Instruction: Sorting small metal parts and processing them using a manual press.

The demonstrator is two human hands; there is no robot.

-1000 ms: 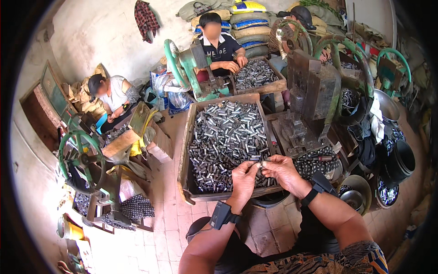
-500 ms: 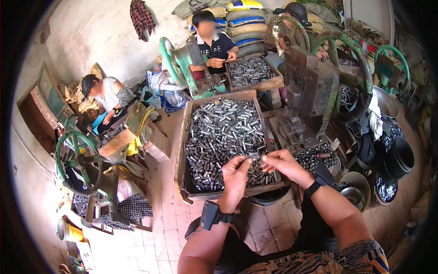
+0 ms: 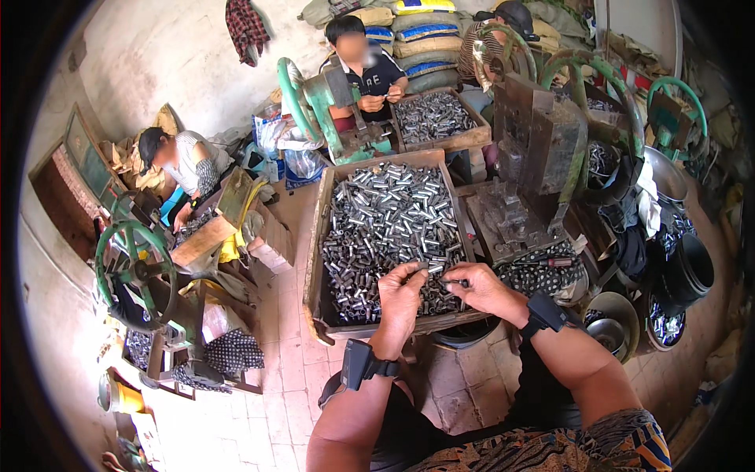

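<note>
My left hand (image 3: 399, 300) is closed in a pinch above the near part of a wooden box (image 3: 313, 263). A short metal tube (image 3: 422, 267) sticks out between its fingertips. Just to the right, my right hand (image 3: 484, 293) pinches a small dark metal piece (image 3: 454, 282), its end pointing toward the left hand. A narrow gap separates the two held pieces. Beneath both hands the box is heaped with short metal tubes (image 3: 393, 212), shiny ones on top and duller ones toward the near left.
A heavy hand press (image 3: 543, 141) stands right of the box, a screwdriver (image 3: 557, 262) on the dotted cloth beside it. Beyond the box are a green press (image 3: 330, 110) and a co-worker (image 3: 370, 82). Another person (image 3: 185, 161) works at left. Metal bowls and buckets (image 3: 696, 267) crowd the right.
My hands have drawn apart from nearly meeting at one tube; the left moved slightly left, and a dark piece shows in the right fingers. The person at left has lowered a hand toward a box.
</note>
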